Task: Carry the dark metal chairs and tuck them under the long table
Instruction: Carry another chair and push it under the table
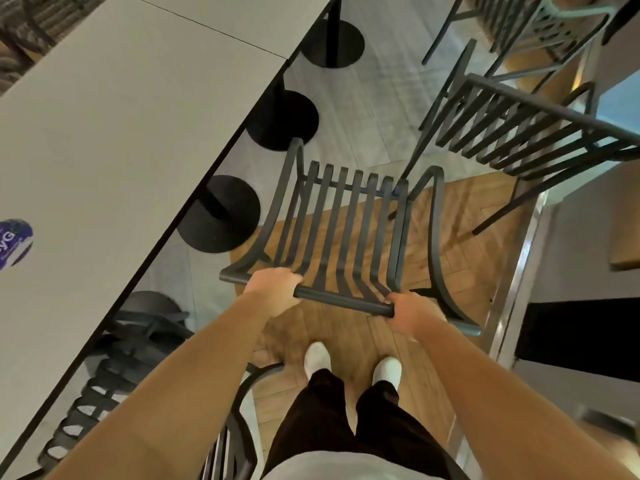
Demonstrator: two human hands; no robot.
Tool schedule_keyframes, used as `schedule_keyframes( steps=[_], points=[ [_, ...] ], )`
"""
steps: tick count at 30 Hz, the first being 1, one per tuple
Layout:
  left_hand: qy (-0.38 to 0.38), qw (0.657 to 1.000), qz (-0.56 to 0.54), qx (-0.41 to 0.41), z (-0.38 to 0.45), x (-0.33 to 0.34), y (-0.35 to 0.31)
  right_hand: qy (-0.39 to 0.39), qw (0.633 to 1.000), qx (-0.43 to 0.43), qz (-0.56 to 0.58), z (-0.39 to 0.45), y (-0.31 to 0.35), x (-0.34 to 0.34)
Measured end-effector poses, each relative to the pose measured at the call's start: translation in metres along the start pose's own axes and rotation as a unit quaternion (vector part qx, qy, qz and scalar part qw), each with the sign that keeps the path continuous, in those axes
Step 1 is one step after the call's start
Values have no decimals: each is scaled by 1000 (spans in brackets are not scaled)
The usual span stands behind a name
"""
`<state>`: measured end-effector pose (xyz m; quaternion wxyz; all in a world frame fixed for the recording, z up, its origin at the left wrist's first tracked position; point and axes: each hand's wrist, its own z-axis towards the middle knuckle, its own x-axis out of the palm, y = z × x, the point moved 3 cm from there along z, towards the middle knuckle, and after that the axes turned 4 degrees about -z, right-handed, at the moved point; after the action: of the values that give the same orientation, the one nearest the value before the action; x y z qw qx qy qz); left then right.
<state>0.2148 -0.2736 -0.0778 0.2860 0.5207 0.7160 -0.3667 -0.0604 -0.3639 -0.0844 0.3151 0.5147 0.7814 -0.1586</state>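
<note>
Both hands grip the top rail of one dark metal chair [346, 220]. The left hand [273, 289] is wrapped over the rail near its left end and the right hand [410, 313] near its right end, fingers closed around the bar. The wide spacing probably serves to keep the chair square and stop it from swinging while it is moved.

The chair stands directly ahead of the person's shoes [317, 360], beside the long table [114, 133], its slatted seat facing away from the person. It is angled along the table edge, not yet under it. The black round table bases [220, 216] sit just left of the seat; judged from this, the chair legs must go between two bases.

A second chair [519, 126] stands tilted to the upper right, well apart from the table and not yet tucked. A third chair [104, 393] at lower left appears already under the tabletop.

Hidden or unclear: the held chair's feet are masked by the seat, so whether it is lifted or resting on the wooden floor [460, 216] cannot be told. The third chair is mostly covered by the left forearm and the table. A purple round object [14, 244] on the table is cut off by the frame edge, its lettering unreadable.
</note>
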Motion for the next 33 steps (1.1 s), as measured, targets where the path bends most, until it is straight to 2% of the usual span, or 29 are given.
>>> schedule_keyframes(
  steps=[12, 19, 27, 33],
  points=[
    [-33, 998, 8, -44, -8, 10, -11, 8, 1000, 6, -27, -1, -10, -1],
    [-31, 996, -1, -88, -22, 28, -39, 15, 996, -22, -90, -2, -30, -2],
    [-20, 981, 3, -194, -33, 51, -95, 7, 984, -87, -156, -2, -68, -9],
    [-37, 962, -48, -267, -52, 78, -149, 13, 962, -139, -235, -4, -99, -14]
  ],
)
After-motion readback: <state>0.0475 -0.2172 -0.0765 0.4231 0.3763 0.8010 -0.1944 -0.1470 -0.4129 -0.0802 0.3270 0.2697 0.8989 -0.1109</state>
